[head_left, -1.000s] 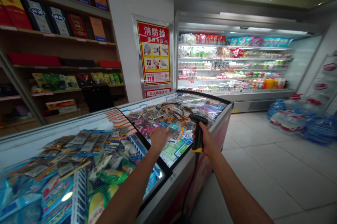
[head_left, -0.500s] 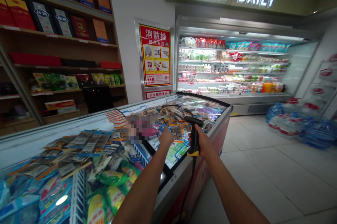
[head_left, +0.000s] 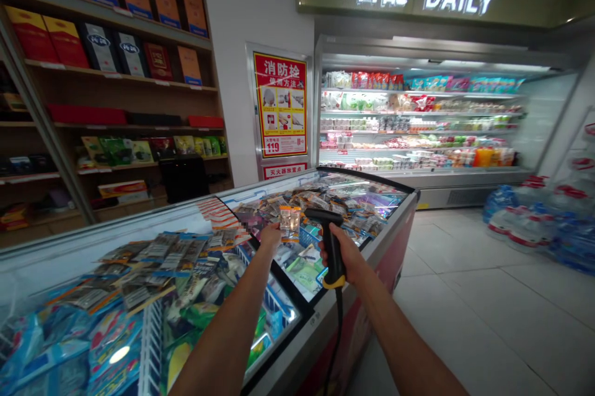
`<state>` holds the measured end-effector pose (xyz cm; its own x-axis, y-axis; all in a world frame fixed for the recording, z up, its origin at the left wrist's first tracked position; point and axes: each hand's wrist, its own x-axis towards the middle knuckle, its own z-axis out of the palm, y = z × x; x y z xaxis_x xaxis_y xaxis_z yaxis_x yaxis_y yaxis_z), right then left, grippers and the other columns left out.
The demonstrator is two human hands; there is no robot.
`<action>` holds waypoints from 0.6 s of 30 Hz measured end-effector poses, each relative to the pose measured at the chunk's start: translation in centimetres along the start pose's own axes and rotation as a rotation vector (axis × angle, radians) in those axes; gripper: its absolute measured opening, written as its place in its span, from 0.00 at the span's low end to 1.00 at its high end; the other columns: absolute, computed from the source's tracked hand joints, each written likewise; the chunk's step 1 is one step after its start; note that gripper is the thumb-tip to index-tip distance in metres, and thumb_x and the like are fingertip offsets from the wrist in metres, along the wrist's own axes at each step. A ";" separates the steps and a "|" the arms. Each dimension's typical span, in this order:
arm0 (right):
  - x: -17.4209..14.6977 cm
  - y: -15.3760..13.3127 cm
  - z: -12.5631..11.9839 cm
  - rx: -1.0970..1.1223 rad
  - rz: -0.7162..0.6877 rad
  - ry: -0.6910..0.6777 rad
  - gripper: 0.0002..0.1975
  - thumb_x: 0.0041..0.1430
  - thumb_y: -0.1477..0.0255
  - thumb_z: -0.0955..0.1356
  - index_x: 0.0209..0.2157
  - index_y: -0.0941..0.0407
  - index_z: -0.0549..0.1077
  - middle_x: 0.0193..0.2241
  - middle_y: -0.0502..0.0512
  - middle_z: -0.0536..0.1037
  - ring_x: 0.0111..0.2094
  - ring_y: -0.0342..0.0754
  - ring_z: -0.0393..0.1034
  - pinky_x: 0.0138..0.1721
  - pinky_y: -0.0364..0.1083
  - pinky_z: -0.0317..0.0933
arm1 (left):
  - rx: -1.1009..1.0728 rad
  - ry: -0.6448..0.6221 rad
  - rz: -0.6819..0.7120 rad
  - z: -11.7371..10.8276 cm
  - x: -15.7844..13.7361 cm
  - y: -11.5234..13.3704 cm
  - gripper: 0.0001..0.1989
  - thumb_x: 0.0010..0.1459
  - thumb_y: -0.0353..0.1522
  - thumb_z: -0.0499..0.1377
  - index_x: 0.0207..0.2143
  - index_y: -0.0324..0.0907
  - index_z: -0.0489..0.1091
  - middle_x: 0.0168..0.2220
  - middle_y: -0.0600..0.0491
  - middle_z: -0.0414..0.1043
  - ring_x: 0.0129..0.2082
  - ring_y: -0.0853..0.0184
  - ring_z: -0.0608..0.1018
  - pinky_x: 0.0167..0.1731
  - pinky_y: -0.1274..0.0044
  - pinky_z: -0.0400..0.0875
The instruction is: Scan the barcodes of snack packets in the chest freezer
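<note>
My right hand [head_left: 346,255] grips a black barcode scanner [head_left: 328,241] with a yellow band and a dangling cable, its head turned left. My left hand [head_left: 271,236] holds up a small orange-and-clear snack packet [head_left: 290,220] just in front of the scanner's head. Both hands hover over the glass lid of a chest freezer [head_left: 320,315]. Several similar small packets [head_left: 334,201] lie spread over the lid beyond my hands, and more packets [head_left: 153,253] lie on the lid to the left.
Wooden shelves [head_left: 116,92] with boxed goods line the left wall. A red fire-hydrant poster [head_left: 281,105] hangs on the white pillar. An open refrigerated case [head_left: 418,129] fills the back. Shrink-wrapped water bottles [head_left: 543,216] sit on the tiled floor at right.
My left hand has lifted a packet off the freezer lid and raised it in front of the scanner. The scanner has shifted slightly left and toward me.
</note>
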<state>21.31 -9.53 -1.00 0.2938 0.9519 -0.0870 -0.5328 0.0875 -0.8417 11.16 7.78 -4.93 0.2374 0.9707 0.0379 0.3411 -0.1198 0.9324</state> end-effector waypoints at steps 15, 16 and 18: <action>-0.4 0.3 0.9 -0.002 0.061 -0.082 0.14 0.53 0.61 0.62 0.28 0.59 0.67 0.15 0.48 0.69 0.13 0.39 0.61 0.13 0.38 0.56 | -0.178 0.019 -0.044 -1.3 -0.3 0.4 0.20 0.42 0.17 0.50 0.38 0.37 0.72 0.32 0.52 0.76 0.29 0.70 0.76 0.29 0.81 0.69; -0.4 0.3 0.9 -0.001 0.062 -0.081 0.14 0.53 0.61 0.62 0.28 0.59 0.67 0.15 0.48 0.68 0.13 0.39 0.61 0.13 0.38 0.56 | -0.155 0.033 -0.034 -1.3 -0.2 0.3 0.20 0.42 0.18 0.50 0.37 0.37 0.72 0.32 0.52 0.76 0.30 0.70 0.76 0.29 0.81 0.69; -0.3 0.2 1.0 -0.002 0.051 -0.076 0.14 0.53 0.61 0.62 0.29 0.59 0.67 0.15 0.48 0.69 0.13 0.39 0.61 0.13 0.38 0.57 | -0.073 0.067 0.008 -1.6 0.0 0.2 0.19 0.42 0.19 0.51 0.37 0.37 0.73 0.32 0.52 0.76 0.30 0.69 0.76 0.28 0.81 0.69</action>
<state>20.34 -9.49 -0.66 0.2055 0.9746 -0.0892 -0.5439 0.0379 -0.8383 9.76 8.13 -4.19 0.1776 0.9818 0.0672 0.2714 -0.1145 0.9556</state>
